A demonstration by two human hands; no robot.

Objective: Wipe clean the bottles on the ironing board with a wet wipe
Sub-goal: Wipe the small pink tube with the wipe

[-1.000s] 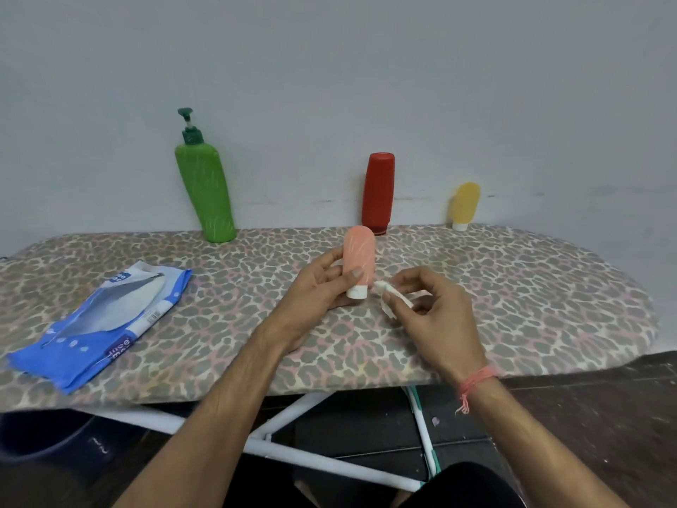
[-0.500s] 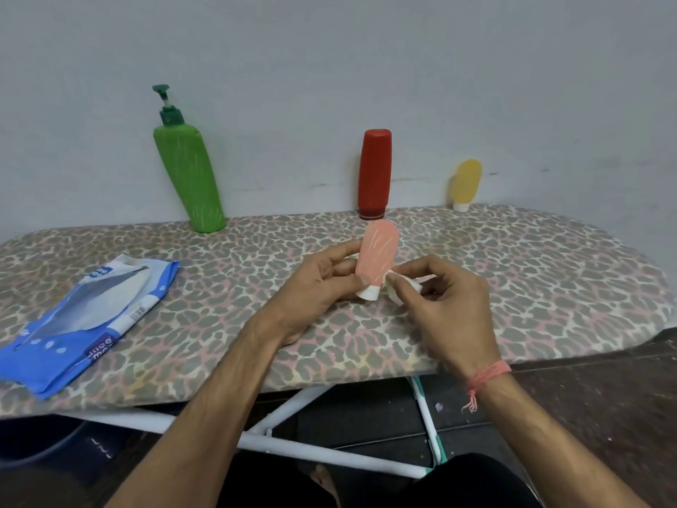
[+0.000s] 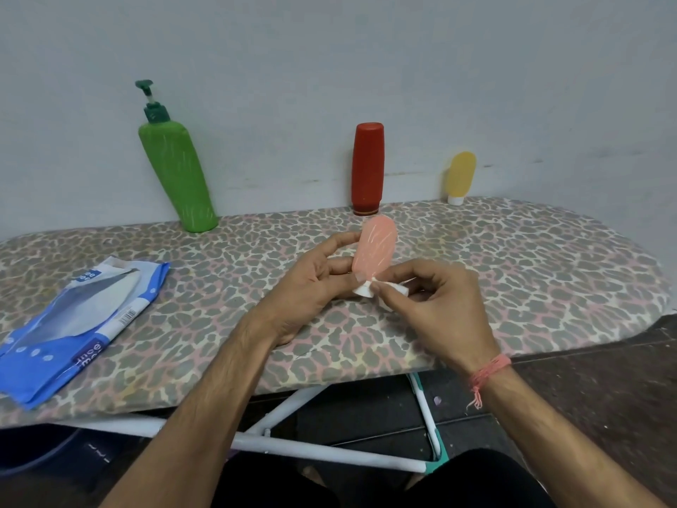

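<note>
Just above the ironing board point(image 3: 513, 273), the left hand point(image 3: 311, 287) grips a small peach squeeze bottle point(image 3: 375, 251), cap down, from its left side. Touching its white cap on the right, the right hand point(image 3: 436, 309) pinches a folded wet wipe point(image 3: 394, 287).

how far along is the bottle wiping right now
Nothing looks finished. In hand: the left hand holds the pink bottle, cap down, while the right hand pinches the wet wipe at its cap. Left: the green pump bottle, red bottle and yellow bottle stand untouched by the wall.
</note>
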